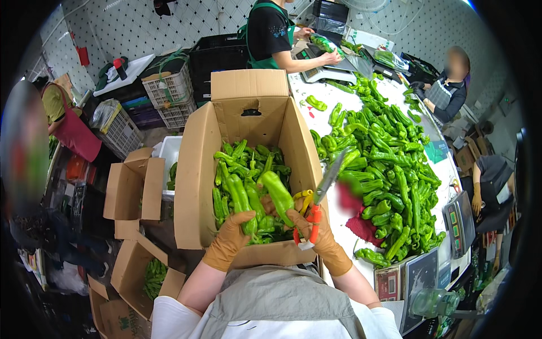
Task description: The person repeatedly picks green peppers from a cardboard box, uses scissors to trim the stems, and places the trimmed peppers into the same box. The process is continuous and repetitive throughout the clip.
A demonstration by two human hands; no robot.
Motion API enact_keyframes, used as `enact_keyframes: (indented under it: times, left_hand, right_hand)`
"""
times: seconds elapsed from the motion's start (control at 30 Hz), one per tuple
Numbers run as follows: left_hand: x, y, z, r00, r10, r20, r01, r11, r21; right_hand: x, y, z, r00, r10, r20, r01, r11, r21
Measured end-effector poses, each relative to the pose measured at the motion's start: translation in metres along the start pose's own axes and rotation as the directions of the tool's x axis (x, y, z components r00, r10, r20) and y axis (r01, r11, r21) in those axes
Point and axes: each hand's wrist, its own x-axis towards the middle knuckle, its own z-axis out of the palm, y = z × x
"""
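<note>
Tan gloves cover both of my hands. My left hand point(230, 239) grips a long green pepper point(238, 197) by its lower end, over an open cardboard box point(197, 182). Between the thumb and fingers of my right hand point(317, 237) is another green pepper point(277, 195), tilted up to the left. That same hand also carries scissors with orange handles point(314, 222), their blades point(332, 176) pointing up and right. Yellow curved parts point(305, 200) show beside the scissors; what they belong to is unclear. Loose green peppers point(239, 159) lie inside the box.
A heap of green peppers point(381, 144) covers much of the white table point(311, 123) on the right, with scales point(455, 224) at its edge. Smaller cardboard boxes point(127, 190) stand left. One person point(271, 38) handles a bagged item across the table; other people are around.
</note>
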Motion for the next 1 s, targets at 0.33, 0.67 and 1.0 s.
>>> enact_keyframes:
  times: [0.33, 0.67, 1.0]
  left_hand:
    - [-0.010, -0.006, 0.032, 0.984, -0.059, 0.171, 0.060, 0.998, 0.002]
    - [-0.006, 0.006, 0.023, 0.992, 0.087, -0.086, -0.115, 0.904, -0.412]
    - [-0.005, 0.017, 0.020, 0.987, 0.159, 0.013, -0.106, 0.717, -0.689]
  right_hand:
    - [-0.001, -0.014, -0.005, 0.944, 0.236, 0.230, -0.241, 0.970, -0.004]
    - [-0.016, -0.021, -0.005, 0.950, 0.273, -0.151, -0.305, 0.916, -0.259]
    - [-0.023, 0.000, -0.015, 0.957, -0.286, 0.037, 0.156, 0.406, -0.900]
